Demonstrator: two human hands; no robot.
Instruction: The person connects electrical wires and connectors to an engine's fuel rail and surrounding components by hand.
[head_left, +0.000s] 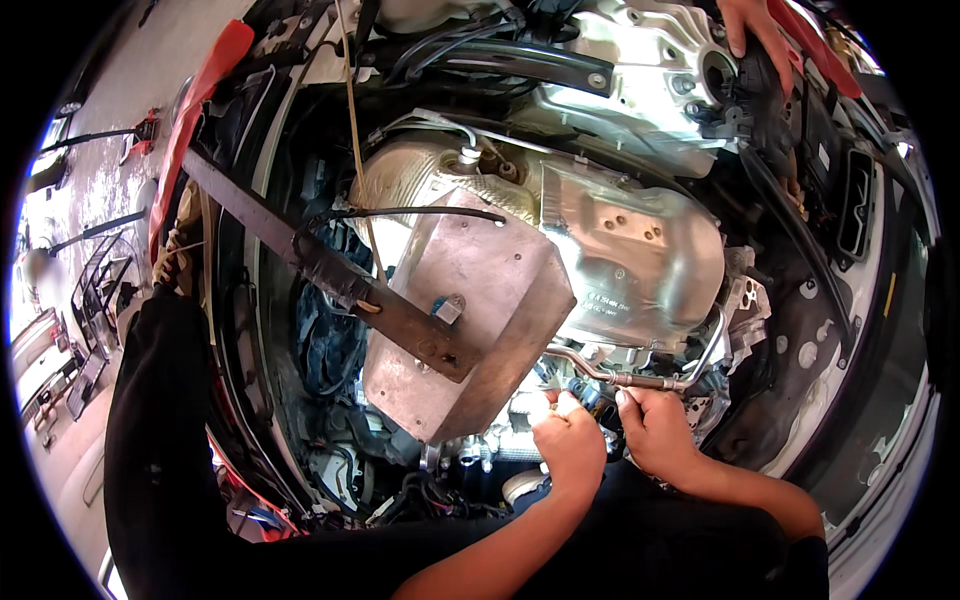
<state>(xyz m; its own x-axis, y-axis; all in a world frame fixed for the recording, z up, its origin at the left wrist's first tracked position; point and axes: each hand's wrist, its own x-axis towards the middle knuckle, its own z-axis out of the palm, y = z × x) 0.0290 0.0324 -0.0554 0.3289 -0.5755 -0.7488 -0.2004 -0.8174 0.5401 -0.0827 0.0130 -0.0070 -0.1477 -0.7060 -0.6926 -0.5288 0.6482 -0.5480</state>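
Note:
My left hand [570, 440] is closed, knuckles up, beside the lower right edge of a boxy metal piece [470, 270]. What it holds, if anything, is hidden by the fingers. To its right my right hand [657, 433] is curled closed, just below a thin bent metal pipe [640, 381]; whatever lies in its fingers cannot be made out. Both hands are low over the engine. A long flat metal bar [330, 270] lies across the boxy piece, with a bolt [448, 309] near its end.
Behind the boxy piece sits a silver heat shield [630, 250]. Another person's hand [757, 35] rests at the far right, near a pale metal casting [650, 70]. Wires and hoses [425, 495] crowd the near left. A red cover [200, 100] drapes the left edge.

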